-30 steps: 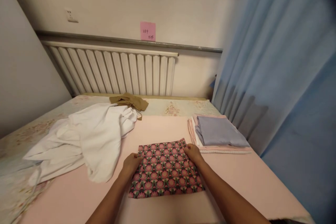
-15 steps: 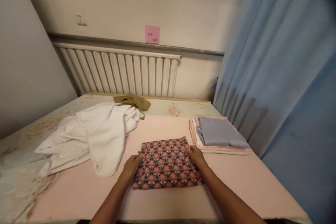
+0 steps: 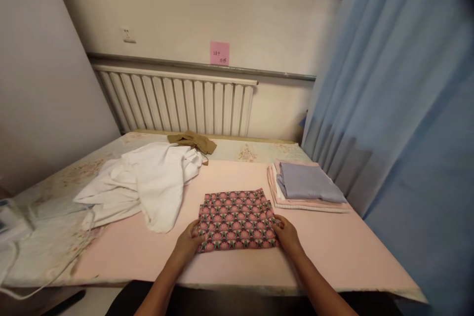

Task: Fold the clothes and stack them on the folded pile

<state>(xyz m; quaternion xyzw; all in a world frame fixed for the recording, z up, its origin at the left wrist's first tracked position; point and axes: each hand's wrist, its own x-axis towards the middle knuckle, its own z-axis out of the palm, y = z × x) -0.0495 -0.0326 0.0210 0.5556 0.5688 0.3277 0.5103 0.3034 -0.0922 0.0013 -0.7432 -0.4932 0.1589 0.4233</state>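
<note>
A folded cloth with rows of pink flowers on a dark ground lies flat on a pink mat in front of me. My left hand pinches its left edge close to the near corner, with the thumb on top. At the opposite side, the fingers of my right hand are closed on the right edge, also near the front. The fingertips under the fabric are hidden. The cloth's far edge looks slightly uneven, with layers stepped at the sides.
Left of the cloth spreads a rumpled white cloth, with an olive-brown garment behind it. A folded stack topped by a grey-blue cloth lies at right. A white corded appliance stands far left. A blue curtain borders the right.
Both hands have slid along the cloth's sides toward its near corners. My view has shifted, bringing the white corded appliance and the table's front edge into sight.
</note>
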